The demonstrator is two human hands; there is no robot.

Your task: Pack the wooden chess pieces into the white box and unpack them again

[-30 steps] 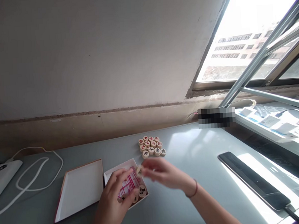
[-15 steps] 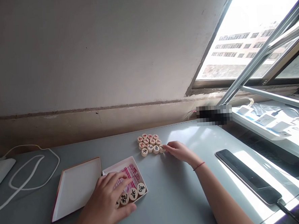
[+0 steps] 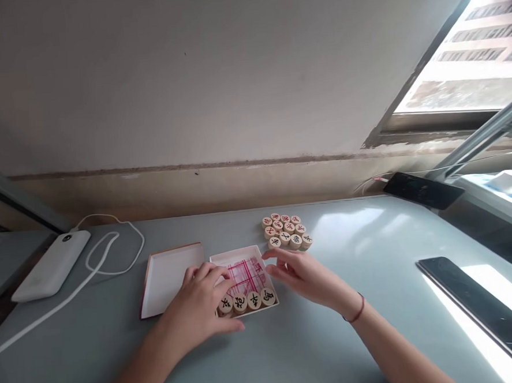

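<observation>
A shallow white box [image 3: 238, 254] lies on the desk with a red-printed sheet inside. Along its near edge stands a row of round Chinese chess pieces [image 3: 254, 300] with black characters. My left hand [image 3: 202, 301] rests over the box's left side, fingers spread and thumb stretched out past the near wall. At the box's far right corner hovers my right hand [image 3: 298, 270], thumb and forefinger apart with no piece visible between them. Just beyond it sits a cluster of stacked chess pieces [image 3: 289, 227], red and black ones together.
Left of the box lies its lid [image 3: 170, 277], inside up. A white power bank [image 3: 54, 264] with a looping white cable [image 3: 97, 273] is further left. One dark phone [image 3: 484, 310] lies at the right, another [image 3: 423, 190] at the back by a white shelf [image 3: 503, 194].
My right hand has left the cluster of pieces and come back to the box's right corner. My left hand stays at the box. The camera view has shifted.
</observation>
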